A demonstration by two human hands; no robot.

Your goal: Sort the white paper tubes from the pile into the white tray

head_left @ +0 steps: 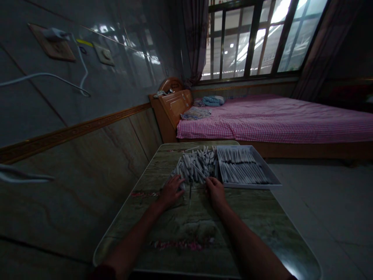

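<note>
Whitish sticks (pixel 193 165), greenish wood-grained tabletop (pixel 180 219), pink bedspread (pixel 262 121) (checked).

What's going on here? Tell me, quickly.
A person has both bare hands at a loose heap of thin, whitish stick-like pieces on a table. The left hand rests at the heap's near left edge; the right hand has its fingers at the near right edge, though blur hides whether they grip a piece. Beside the heap, to the right, a shallow white box holds similar pieces lined up in two rows.
</note>
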